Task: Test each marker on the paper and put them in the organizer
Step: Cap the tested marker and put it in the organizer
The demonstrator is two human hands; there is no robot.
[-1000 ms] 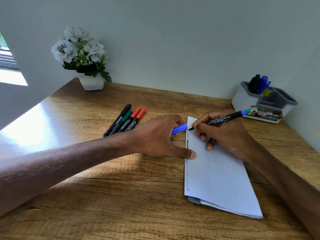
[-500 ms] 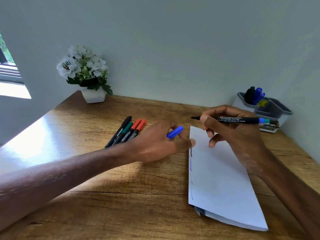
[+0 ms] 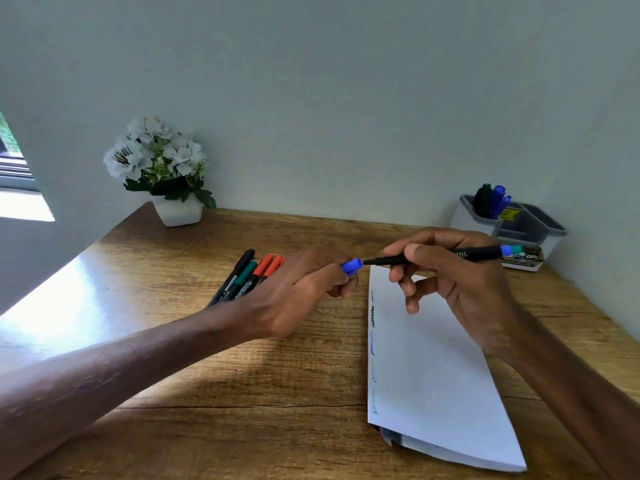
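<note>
Right hand [image 3: 460, 289] grasps a slim black plastic marker [image 3: 450, 256] above the far edge of the smooth white paper [image 3: 433, 368]. Its long axis runs three to nine o'clock. The bare tip points to nine o'clock, at the mouth of the round blue cap [image 3: 351, 266] pinched in the left hand [image 3: 304, 292]. A grey plastic organizer [image 3: 519, 226] stands at one o'clock of the paper on the grained wooden desk [image 3: 277, 427].

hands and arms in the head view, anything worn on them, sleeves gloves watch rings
The left hand and right hand are ungloved, with no visible ring. The left forearm and right forearm are bare to the frame edge: no sleeve, watch or bracelet.
</note>
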